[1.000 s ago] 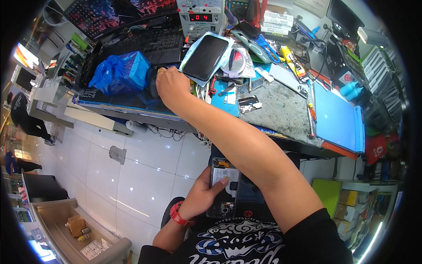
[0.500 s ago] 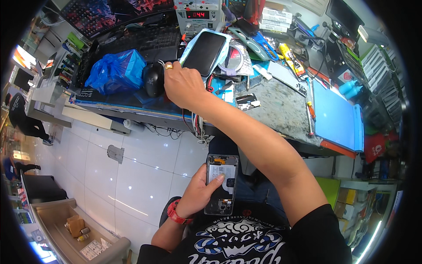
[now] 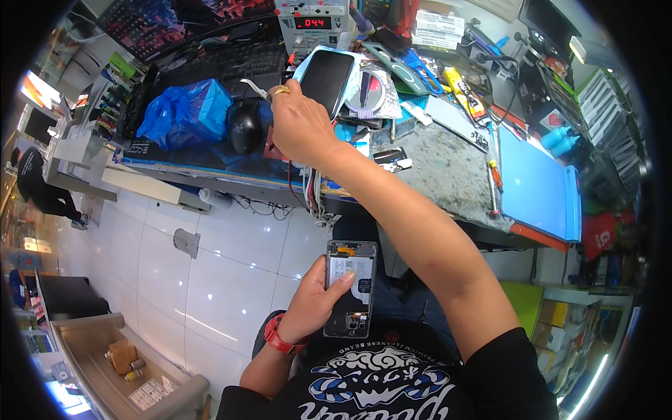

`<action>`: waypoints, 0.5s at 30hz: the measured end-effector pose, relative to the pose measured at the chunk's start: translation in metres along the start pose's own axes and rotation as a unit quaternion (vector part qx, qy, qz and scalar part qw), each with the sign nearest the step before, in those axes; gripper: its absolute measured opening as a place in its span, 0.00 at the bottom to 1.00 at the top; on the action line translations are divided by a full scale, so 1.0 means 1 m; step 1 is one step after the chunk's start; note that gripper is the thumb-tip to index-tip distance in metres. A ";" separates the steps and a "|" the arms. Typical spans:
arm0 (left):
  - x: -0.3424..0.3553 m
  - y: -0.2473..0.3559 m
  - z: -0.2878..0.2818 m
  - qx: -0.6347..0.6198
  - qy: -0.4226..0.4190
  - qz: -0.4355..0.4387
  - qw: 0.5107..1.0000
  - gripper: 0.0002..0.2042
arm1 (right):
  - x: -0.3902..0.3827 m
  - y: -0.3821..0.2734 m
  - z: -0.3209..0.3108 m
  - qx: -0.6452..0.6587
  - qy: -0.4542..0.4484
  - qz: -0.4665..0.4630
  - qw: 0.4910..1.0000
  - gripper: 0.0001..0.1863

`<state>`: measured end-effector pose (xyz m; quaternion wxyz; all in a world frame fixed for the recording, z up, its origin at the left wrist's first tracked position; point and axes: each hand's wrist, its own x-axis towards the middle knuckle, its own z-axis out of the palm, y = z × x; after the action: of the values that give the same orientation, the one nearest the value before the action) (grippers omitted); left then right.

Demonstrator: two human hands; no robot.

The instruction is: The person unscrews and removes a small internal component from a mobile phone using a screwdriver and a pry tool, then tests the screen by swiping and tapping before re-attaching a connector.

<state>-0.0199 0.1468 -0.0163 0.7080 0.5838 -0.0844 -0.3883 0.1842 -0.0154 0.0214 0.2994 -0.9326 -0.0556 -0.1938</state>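
Observation:
My left hand holds a phone with its back cover off above my lap, thumb across the pale battery. An orange flex strip and the camera lenses show inside it. Stretched over the bench, my right hand is closed, and a thin white cable end pokes out past its fingers; the rest of its grip is hidden. Just left of that hand lies a black mouse. A dark-screened phone on a pale blue wrapper lies right beside the fingers.
A blue plastic bag around a box lies left of the mouse. Behind stands a power supply. Tools and parts crowd the bench's right side, with a yellow glue tube and a blue mat. Cables hang over the front edge.
My right hand has moved slightly right, away from the mouse, and the white cable end has risen with it. The opened phone in my left hand has shifted slightly left and up.

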 end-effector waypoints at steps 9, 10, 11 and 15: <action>0.005 0.005 0.004 -0.009 -0.008 -0.015 1.000 0.15 | -0.014 0.017 -0.035 0.148 0.120 0.024 0.981 0.13; 0.003 0.007 0.003 0.002 -0.007 -0.013 1.000 0.15 | -0.024 -0.004 -0.067 0.335 0.006 0.163 0.928 0.11; 0.004 0.010 0.008 0.018 -0.021 -0.012 1.000 0.15 | -0.038 0.020 -0.068 0.347 0.062 0.061 0.934 0.13; 0.006 0.007 0.013 0.020 -0.090 -0.037 0.995 0.18 | -0.130 0.026 -0.151 0.439 -0.090 0.166 0.878 0.12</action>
<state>-0.0206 0.1332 -0.0081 0.6706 0.5634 -0.1340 -0.4636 0.0208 -0.1221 0.0688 0.6997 -0.7143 -0.0057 -0.0121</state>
